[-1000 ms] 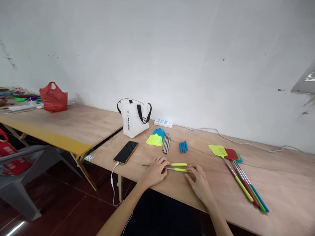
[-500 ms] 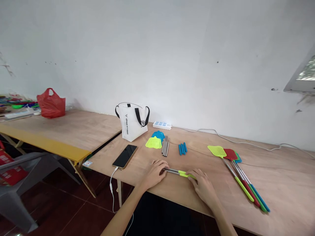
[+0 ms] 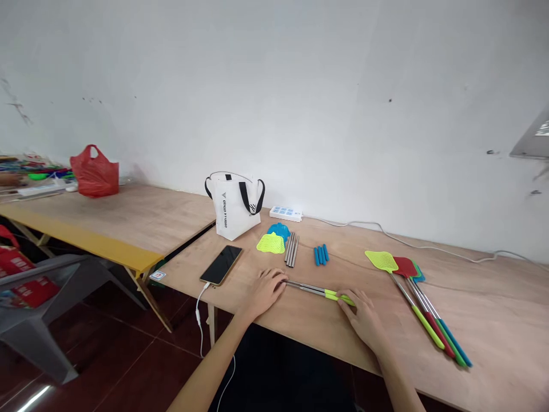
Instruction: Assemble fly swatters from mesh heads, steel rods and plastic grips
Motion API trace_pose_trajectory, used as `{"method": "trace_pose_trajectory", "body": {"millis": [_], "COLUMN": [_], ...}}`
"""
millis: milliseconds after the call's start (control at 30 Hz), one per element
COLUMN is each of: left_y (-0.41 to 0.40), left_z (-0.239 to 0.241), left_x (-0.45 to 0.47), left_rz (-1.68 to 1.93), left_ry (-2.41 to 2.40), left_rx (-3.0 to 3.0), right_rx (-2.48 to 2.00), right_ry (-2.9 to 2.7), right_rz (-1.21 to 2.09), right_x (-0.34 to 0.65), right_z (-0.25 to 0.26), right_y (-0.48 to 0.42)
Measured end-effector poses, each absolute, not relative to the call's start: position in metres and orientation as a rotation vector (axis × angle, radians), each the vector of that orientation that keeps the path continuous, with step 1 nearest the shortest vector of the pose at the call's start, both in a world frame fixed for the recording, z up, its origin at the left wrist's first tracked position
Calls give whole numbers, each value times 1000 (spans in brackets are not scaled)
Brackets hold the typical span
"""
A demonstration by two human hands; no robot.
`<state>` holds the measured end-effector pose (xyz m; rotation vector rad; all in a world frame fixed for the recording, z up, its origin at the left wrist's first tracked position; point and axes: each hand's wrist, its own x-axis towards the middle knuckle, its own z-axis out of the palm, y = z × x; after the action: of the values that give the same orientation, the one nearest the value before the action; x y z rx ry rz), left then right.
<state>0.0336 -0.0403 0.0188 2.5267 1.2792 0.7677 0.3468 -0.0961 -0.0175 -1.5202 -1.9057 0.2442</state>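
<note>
My left hand (image 3: 262, 289) is closed over the bare metal end of a thin steel rod (image 3: 306, 288) that lies on the plywood table (image 3: 493, 320). My right hand (image 3: 364, 319) grips the rod's yellow-green handle (image 3: 337, 296) at its other end. Whether a second rod lies under the first I cannot tell. Just beyond are loose steel rods (image 3: 291, 250), blue grips (image 3: 320, 254), and a yellow-green swatter head (image 3: 270, 244) in front of a blue one (image 3: 278, 230).
Several finished fly swatters (image 3: 414, 297) lie to the right. A phone (image 3: 221, 264) on a cable, a white tote bag (image 3: 234, 206) and a power strip (image 3: 285, 214) sit left and behind. A red plastic bag (image 3: 94, 171) is on the neighbouring table, a grey chair (image 3: 47, 280) below it.
Two yellow-handled rods lay side by side under my hands; now a single longer length shows. My hands have moved apart, the right one sliding rightwards with the handle.
</note>
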Motion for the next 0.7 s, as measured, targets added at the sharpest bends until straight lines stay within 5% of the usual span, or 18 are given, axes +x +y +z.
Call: {"method": "trace_pose_trajectory", "body": {"millis": [700], "left_y": [-39], "left_z": [16], "left_x": [33], "left_rz": [762], "left_ry": [1292], "left_rx": [2545], "right_rx": [-1538], "right_ry": [-1972], "right_rz": [214], "right_x": [344], "right_z": [-13], "right_y": [-99]}}
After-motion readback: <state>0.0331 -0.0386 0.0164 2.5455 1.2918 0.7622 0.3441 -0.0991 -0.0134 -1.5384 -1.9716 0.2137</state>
